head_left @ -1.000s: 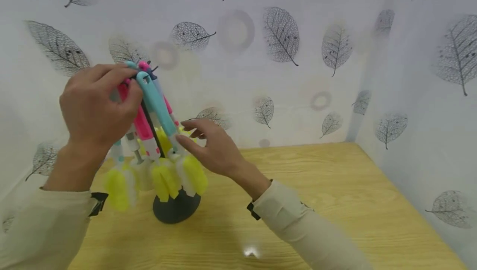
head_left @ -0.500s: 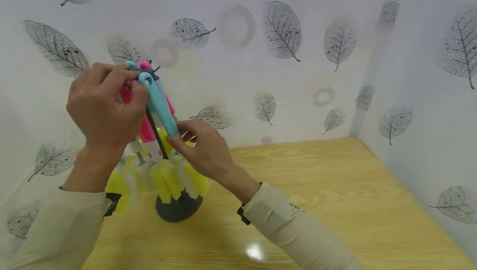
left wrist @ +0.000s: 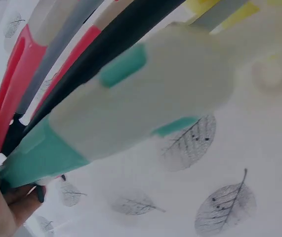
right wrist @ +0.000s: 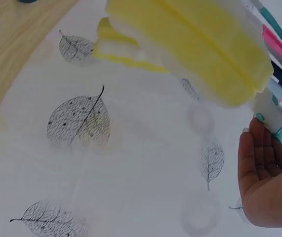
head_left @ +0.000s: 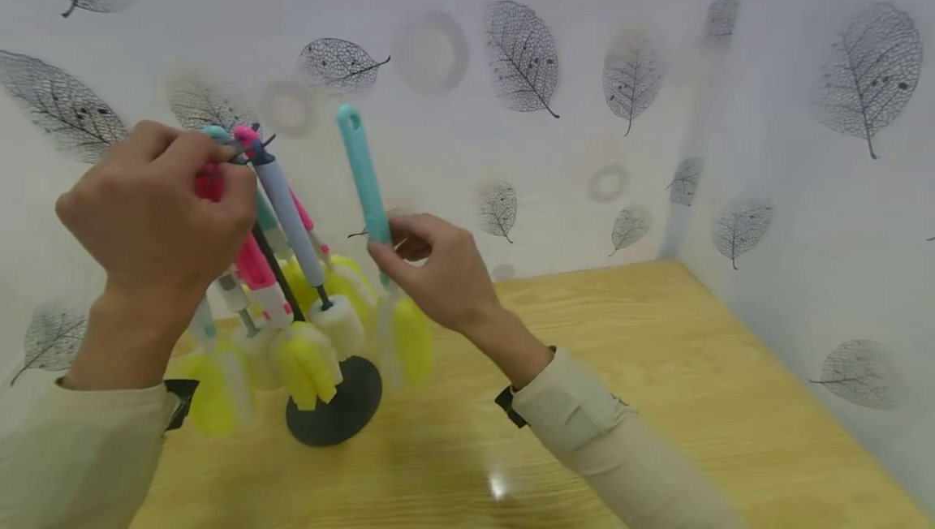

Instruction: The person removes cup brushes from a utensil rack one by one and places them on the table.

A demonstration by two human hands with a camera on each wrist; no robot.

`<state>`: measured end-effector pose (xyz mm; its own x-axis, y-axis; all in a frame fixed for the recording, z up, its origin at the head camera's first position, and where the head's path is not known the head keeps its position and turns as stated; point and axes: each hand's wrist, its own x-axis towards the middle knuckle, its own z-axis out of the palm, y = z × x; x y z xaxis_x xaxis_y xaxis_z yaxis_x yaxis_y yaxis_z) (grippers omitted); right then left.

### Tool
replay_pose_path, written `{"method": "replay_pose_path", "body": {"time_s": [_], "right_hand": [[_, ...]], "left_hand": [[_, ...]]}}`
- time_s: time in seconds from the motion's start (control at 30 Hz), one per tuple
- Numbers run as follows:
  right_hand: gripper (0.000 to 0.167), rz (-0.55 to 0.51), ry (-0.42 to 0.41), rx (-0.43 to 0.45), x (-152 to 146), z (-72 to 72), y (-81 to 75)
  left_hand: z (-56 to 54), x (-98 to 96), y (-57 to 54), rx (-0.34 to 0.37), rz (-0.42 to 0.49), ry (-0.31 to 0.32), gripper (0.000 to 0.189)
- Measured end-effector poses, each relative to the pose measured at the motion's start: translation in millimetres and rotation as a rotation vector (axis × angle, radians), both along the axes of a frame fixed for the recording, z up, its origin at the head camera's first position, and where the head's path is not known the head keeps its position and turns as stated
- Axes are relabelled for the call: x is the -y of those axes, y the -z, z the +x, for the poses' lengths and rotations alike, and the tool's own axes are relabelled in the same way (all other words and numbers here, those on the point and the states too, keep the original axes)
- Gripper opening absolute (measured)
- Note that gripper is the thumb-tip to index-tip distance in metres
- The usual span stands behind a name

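We record, largest item first, a leaf-printed backdrop (head_left: 562, 212) standing beyond both hands and along the right side. The wood-grain worktop (head_left: 657, 367) spreads below the hands. Two pale sleeves (head_left: 613, 440) reach in behind the hands, one to each wrist.

Next, the dark stand (head_left: 281, 279), hung with several sponge-headed brushes: its top is at the left hand's fingertips, its pole slants down between the hands, and its round base (head_left: 336, 415) rests on the worktop, lower than both hands.

The left hand (head_left: 161, 204) is curled in and grips the top of the stand; we cannot see the exact contact behind its knuckles. The right hand (head_left: 445, 273) pinches the teal-handled brush (head_left: 365, 180) between thumb and fingers. We find this brush clear of the stand's top, near upright, its looped handle end above the right hand and leaning slightly left, its yellow-and-white sponge head (head_left: 412, 342) just below that hand.

Among the hanging brushes we note a lilac-handled brush (head_left: 292, 225) between the hands and a pink-handled brush (head_left: 256, 261) close under the left hand's thumb. Smallest, we log dark wrist straps (head_left: 509, 407) at both cuffs.
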<state>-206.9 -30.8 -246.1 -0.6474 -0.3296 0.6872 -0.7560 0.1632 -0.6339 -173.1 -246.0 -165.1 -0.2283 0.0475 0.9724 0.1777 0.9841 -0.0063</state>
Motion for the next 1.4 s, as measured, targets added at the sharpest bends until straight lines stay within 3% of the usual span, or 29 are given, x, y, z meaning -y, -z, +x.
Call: {"method": "replay_pose_path", "body": {"time_s": [0.13, 0.3, 0.7, 0.9, 1.1, 1.4], "right_hand": [[0.024, 0.068, 0.112, 0.177, -23, -9.3, 11.1], [0.026, 0.145, 0.183, 0.388, -44, -18.6, 33.1], [0.028, 0.237, 0.187, 0.675, -51, -39.6, 100.0], [0.024, 0.324, 0.178, 0.776, -49, -46.2, 129.5], [0.025, 0.47, 0.178, 0.796, -47, -50.2, 156.2], [0.027, 0.534, 0.167, 0.817, -43, -48.3, 167.5]], "left_hand": [[0.2, 1.3, -2.2, 0.053, -0.024, -0.014, 0.041], [-3.2, 2.7, -2.0, 0.039, -0.055, -0.01, 0.043], [-2.6, 9.5, -4.4, 0.068, -0.068, 0.025, 0.045], [-4.1, 11.2, -3.6, 0.067, -0.077, 0.02, 0.048], [-5.0, 8.6, -2.2, 0.073, -0.037, 0.006, 0.053], [-1.8, 8.2, -2.3, 0.095, -0.012, -0.024, 0.052]]}}
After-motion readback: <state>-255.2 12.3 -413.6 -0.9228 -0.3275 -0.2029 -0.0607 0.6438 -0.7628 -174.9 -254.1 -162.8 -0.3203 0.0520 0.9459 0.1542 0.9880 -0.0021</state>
